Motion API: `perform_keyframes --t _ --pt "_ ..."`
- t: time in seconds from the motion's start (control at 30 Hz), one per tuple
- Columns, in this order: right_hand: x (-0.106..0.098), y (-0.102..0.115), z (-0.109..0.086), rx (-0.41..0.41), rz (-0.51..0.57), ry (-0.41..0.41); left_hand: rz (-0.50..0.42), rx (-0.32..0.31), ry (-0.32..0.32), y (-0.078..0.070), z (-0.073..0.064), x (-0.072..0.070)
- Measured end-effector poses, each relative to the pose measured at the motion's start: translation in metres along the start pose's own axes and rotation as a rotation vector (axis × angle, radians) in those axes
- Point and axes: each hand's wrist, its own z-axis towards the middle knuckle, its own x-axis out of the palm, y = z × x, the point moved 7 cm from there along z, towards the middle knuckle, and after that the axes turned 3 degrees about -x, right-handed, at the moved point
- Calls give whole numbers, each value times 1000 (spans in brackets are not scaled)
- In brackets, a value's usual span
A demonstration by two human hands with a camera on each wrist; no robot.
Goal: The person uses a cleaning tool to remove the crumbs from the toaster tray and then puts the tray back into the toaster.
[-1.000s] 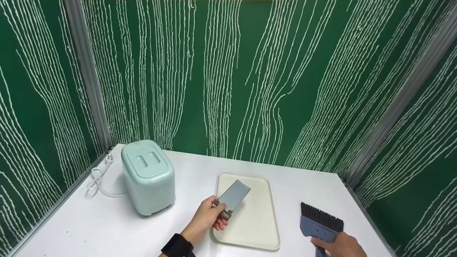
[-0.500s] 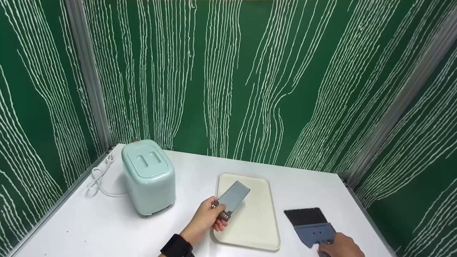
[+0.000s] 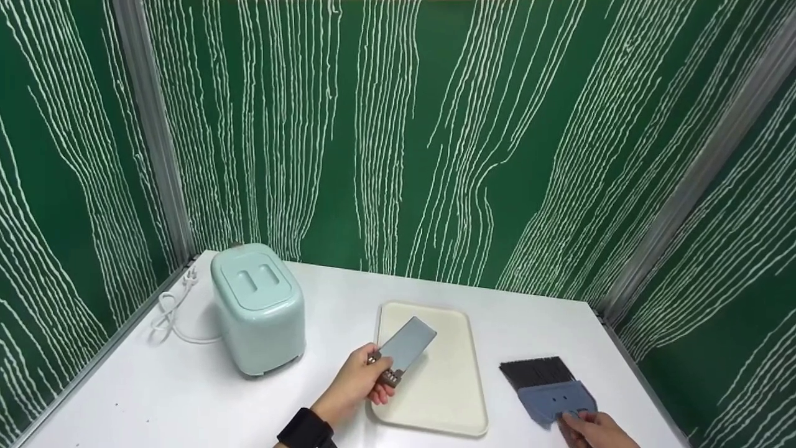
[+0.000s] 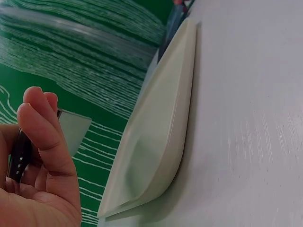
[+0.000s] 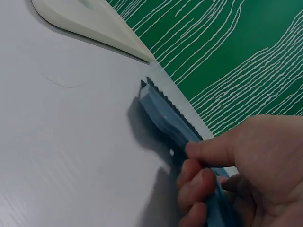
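My left hand grips the dark end of a flat grey scraper-like tool, thumb on top. Its pale rectangular blade points up and away, over the cream tray. Lower right, my right hand holds the handle of a blue hand brush with black bristles. In the right wrist view the brush is tilted edge-on, thumb and curled fingers around its handle, casting a shadow on the table. Whether the bristles touch the table I cannot tell. The left wrist view shows the left hand raised beside the tray.
A mint-green toaster stands on the left of the white table. Its white cord and plug lie behind it on the left. Green walls with white lines enclose the back and sides, with grey metal posts at the corners.
The brush has swung so its bristles point further left, then shifted slightly back right. My right hand's fingers have moved on the handle. My left hand and the scraper-like tool stay almost still.
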Motion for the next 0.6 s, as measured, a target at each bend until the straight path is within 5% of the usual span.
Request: perform_keyframes --t 0.3,0.6 --pt "-17 17 -7 -74 -48 -214 27 -7 33 -3 -1 1" --pt "28 100 -38 -351 -217 -319 75 13 45 -4 0 -1"
